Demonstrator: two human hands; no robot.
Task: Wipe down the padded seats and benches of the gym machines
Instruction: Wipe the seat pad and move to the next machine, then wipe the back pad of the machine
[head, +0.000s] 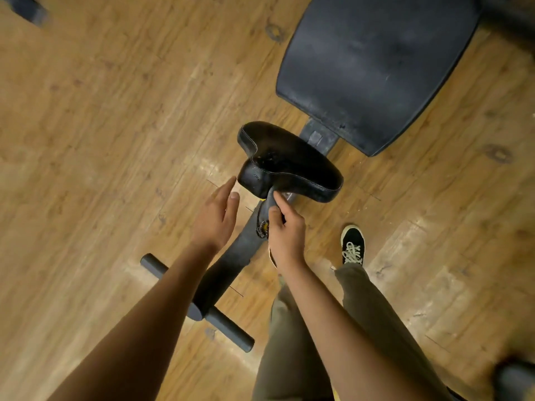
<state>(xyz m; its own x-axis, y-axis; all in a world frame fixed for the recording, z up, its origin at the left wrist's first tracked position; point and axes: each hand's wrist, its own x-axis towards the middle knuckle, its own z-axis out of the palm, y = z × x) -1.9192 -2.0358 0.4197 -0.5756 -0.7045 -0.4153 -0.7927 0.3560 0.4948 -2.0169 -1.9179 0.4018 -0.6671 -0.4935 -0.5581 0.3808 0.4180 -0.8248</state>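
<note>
A small black padded seat (289, 163) sits in the middle of the view on a dark metal frame (231, 264). Behind it lies a large black padded bench (373, 68), dusty and scuffed. My right hand (285, 233) grips a dark cloth with yellow trim (265, 218), holding it against the seat's near underside. My left hand (215, 218) hovers with straight fingers just left of the seat's front corner, holding nothing.
The frame's crossbar with round grey ends (228, 328) lies on the wooden floor (101, 125) near my legs. My foot in a black shoe (353, 244) stands right of the frame. Dark machine parts show at the top left (29, 10) and bottom right (515, 377) corners.
</note>
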